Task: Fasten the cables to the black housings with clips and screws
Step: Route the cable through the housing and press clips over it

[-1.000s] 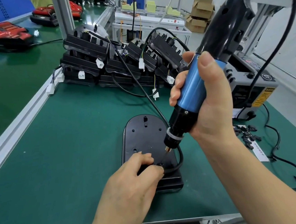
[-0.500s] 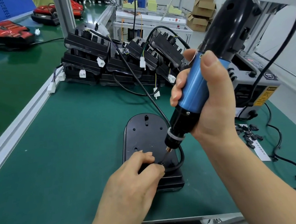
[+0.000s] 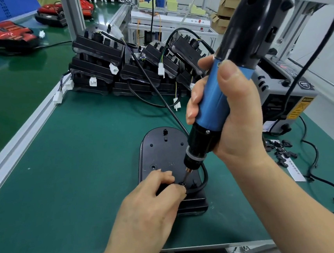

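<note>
1. Housing (image 3: 162, 153): 1 black housing lies flat on the green mat (image 3: 74, 166), near the front edge, directly in front of the person. Its rounded end points away from the person.

2. Cable (image 3: 170, 109): a black cable runs from the stack (image 3: 116, 74) at the back of the mat to the housing's right side. It passes behind the screwdriver (image 3: 216, 101), bends round the housing's near right corner and ends at the clip (image 3: 181, 184).

3. Right hand (image 3: 237, 127): grips the blue barrel of the screwdriver. The fingers are wrapped round it and pressed together, with the thumb laid along the barrel. The tool is tilted, with its black top leaning right and away. The bit tip touches the clip.

4. Left hand (image 3: 149, 205): rests on the near end of the housing. The fingers are curled and close together. Thumb and forefinger pinch the small clip just beside the bit.

5. Surroundings:
- The stack consists of black housings with cables and white connectors (image 3: 113, 69).
- Loose black clips (image 3: 282, 152) lie on the mat to the right, well apart from the housing.
- A grey box (image 3: 281, 93) stands behind the right hand.
- Red units (image 3: 8, 35) lie on the far left bench.
</note>
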A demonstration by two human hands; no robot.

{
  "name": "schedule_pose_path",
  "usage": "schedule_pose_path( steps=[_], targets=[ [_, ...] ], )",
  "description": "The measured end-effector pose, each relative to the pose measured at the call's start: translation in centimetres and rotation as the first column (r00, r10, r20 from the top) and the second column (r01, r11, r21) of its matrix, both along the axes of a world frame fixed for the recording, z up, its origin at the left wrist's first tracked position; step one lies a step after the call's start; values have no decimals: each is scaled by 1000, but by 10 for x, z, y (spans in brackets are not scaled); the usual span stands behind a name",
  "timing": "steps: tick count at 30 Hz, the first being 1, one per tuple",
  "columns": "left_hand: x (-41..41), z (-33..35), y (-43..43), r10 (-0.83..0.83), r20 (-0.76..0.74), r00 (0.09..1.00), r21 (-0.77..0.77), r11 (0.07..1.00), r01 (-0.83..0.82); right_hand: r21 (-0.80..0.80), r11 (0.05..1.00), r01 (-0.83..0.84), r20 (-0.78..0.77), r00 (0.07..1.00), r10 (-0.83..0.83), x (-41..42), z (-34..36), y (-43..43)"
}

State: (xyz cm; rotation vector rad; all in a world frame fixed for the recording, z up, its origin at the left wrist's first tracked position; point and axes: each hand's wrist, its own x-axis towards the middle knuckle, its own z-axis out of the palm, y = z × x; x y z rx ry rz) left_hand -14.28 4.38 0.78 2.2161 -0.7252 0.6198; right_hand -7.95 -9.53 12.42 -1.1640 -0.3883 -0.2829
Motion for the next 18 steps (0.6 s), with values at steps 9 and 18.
schedule_pose_path(
  steps=[9,18],
  targets=[
    [0,2,0,-2,5,1000,12,1000,2,-38,999,-14,6,1000,15,0,-1,4],
    [0,4,-1,12,5,1000,11,1000,-12,-63,996,-60,14,998,61,2,-1,7]
  ],
)
